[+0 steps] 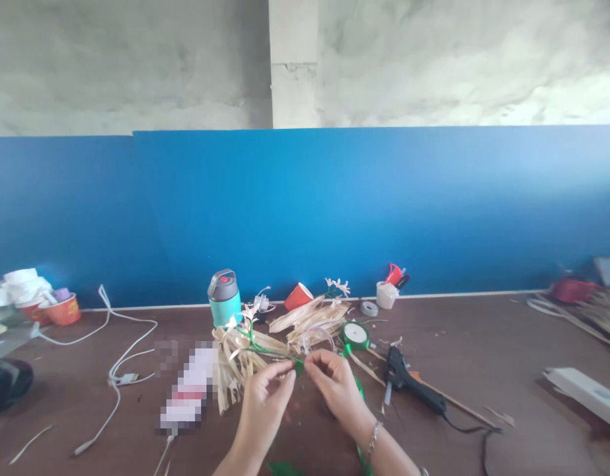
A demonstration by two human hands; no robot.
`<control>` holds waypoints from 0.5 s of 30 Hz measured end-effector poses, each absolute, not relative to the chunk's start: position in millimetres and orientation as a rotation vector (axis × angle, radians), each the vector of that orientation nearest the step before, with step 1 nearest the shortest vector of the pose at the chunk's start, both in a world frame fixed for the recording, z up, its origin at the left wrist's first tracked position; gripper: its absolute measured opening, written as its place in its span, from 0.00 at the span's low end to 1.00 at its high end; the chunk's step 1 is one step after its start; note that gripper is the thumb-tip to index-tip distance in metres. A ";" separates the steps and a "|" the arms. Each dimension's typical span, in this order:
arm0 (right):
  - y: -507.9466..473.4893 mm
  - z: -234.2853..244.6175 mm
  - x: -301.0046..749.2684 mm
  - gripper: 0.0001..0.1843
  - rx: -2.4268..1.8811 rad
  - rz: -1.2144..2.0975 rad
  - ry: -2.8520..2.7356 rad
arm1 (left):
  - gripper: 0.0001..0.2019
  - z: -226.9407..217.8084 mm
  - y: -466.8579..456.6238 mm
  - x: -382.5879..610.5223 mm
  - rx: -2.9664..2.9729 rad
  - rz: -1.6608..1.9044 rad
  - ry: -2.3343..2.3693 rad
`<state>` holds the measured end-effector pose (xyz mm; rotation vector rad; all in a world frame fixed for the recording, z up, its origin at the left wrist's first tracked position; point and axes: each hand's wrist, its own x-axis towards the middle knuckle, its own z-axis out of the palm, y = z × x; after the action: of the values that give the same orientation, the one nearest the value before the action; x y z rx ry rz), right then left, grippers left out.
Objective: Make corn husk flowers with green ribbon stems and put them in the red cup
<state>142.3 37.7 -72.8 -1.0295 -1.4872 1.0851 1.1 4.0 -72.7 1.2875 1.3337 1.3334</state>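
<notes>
Clearly, little writing can be read: the red paper cup with yellow markings (63, 311) at the far left carries print too small to make out, and the long white box (589, 396) at the lower right bears blurred marks. A pale oblong thing with a reddish band (190, 390), left of lower centre, is pixelated, so its surface cannot be told.

Both hands meet just below the middle of the frame. The left hand (260, 400) is nearly closed, thumb and forefinger pinching the slender green stem with cream-white flowers (258, 346); its blossoms spread toward the upper left of the fingers. The right hand (337, 390), a silvery chain bracelet (375, 436) at its wrist, pinches at the stem's near end, beside a small green strip (299, 367) that shows between the two sets of fingertips.

Strips of dried, straw-coloured husk (309, 320) lie behind the hands on the dark brown table (433, 449). Right of them sits a white-centred spool of green ribbon (355, 335), and farther right a black glue gun (411, 382). A turquoise bottle with a grey lid (225, 307) stands left of centre.
</notes>
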 end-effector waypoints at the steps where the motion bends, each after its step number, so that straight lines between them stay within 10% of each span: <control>1: 39.4 -72.6 143.9 0.14 -1.031 1.087 -1.485 | 0.13 -71.6 3.3 -1.6 1.439 1.398 1.381; 15: 38.0 -63.2 148.8 0.08 -0.970 1.117 -1.582 | 0.10 -37.6 11.9 -4.9 2.910 0.990 1.582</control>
<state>148.8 38.0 -63.2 -0.9697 -1.5815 1.1171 -4.9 11.9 -37.6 2.9099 1.5818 0.9902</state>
